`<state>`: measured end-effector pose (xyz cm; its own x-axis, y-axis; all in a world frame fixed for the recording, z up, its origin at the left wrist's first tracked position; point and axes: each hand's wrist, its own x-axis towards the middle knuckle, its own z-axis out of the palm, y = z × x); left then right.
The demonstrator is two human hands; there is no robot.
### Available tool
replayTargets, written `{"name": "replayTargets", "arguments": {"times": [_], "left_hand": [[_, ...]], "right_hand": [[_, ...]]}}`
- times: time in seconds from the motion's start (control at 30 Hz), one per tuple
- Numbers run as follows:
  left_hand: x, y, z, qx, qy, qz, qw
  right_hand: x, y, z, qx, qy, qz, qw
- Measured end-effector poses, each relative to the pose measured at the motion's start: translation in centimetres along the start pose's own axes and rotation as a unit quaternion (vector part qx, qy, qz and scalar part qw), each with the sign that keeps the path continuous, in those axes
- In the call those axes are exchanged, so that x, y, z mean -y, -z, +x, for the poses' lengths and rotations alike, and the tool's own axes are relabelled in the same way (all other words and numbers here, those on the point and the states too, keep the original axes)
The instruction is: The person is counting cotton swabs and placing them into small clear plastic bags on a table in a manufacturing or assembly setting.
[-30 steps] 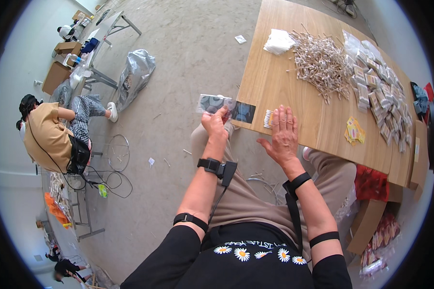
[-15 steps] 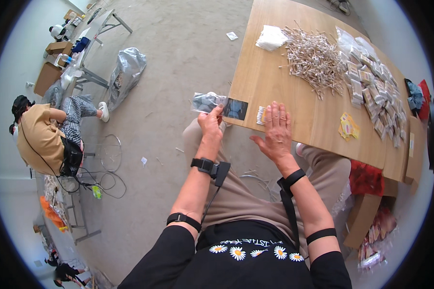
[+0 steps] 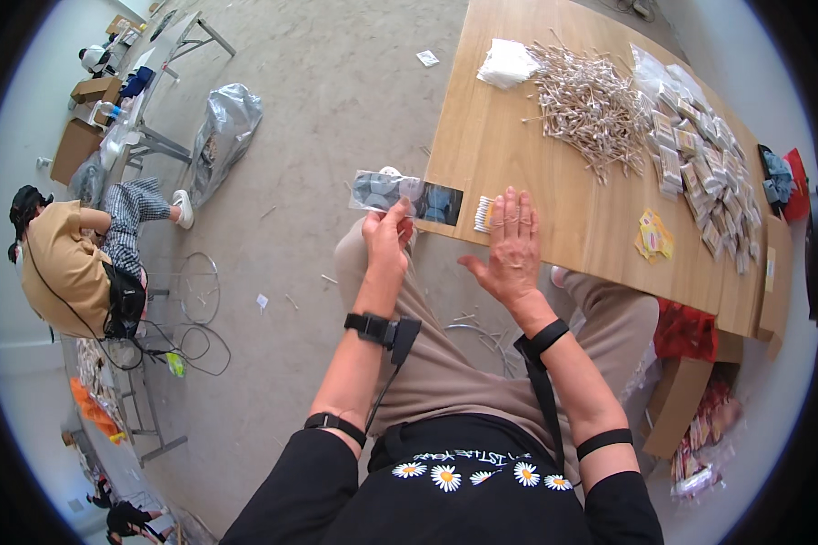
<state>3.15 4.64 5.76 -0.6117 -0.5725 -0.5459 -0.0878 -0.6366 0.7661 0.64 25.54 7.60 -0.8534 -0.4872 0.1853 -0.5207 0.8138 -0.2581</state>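
My left hand (image 3: 388,241) is closed, thumb on top, on a clear plastic bag (image 3: 369,191) that juts past the table's left edge. The bag's dark, glossy-looking end (image 3: 443,205) lies over the table corner. My right hand (image 3: 515,250) rests flat on the tabletop with its fingers stretched out and thumb apart. It partly covers a small row of cotton swabs (image 3: 482,214) with a yellow card beside them. What lies beneath the palm is hidden.
On the wooden table (image 3: 482,136) are a heap of loose cotton swabs (image 3: 591,104), white sheets (image 3: 506,64), yellow cards (image 3: 654,236) and many filled packets (image 3: 713,186). A person (image 3: 68,259) sits at the left by another table. A grey plastic sack (image 3: 227,136) stands on the floor.
The view has shifted slightly. My left hand has drawn back a little toward the left, and more of the plastic bag shows. The right hand stays flat beside the swabs.
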Motion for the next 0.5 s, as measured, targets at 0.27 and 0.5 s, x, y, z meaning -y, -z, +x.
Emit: {"name": "replayTargets", "arguments": {"times": [0.27,0.5], "left_hand": [[-1.9,-0.4,-3.0,0.055,-0.239,0.241,0.939],[-1.3,-1.4,2.2,0.108,-0.215,0.367,0.899]], "right_hand": [[2.6,-1.3,2.0,0.009,0.016,0.028,0.999],[3.3,-1.3,2.3,0.021,0.023,0.021,0.999]]}}
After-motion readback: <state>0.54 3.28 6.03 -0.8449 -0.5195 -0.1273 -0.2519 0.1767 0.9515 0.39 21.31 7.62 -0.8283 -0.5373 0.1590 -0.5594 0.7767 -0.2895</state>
